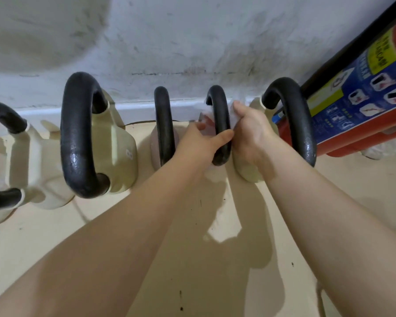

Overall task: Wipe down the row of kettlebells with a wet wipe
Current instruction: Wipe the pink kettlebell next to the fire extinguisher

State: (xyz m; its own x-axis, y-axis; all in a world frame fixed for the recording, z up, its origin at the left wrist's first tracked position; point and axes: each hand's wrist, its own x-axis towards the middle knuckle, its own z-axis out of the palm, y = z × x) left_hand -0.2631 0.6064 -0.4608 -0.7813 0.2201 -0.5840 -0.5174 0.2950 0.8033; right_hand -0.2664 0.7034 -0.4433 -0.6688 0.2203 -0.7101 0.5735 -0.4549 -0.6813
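Note:
Several kettlebells with black handles stand in a row along the wall. The fourth kettlebell sits between my two hands, its pinkish body mostly hidden. My left hand holds its handle from the left, thumb across the front. My right hand presses a white wet wipe against the right side of that handle. A pale green kettlebell stands right behind my right hand. The pink kettlebell is to the left of my left hand.
A large cream kettlebell and another cream kettlebell stand further left. A red fire extinguisher leans at the far right. The scuffed white wall runs just behind the row. The floor is beige.

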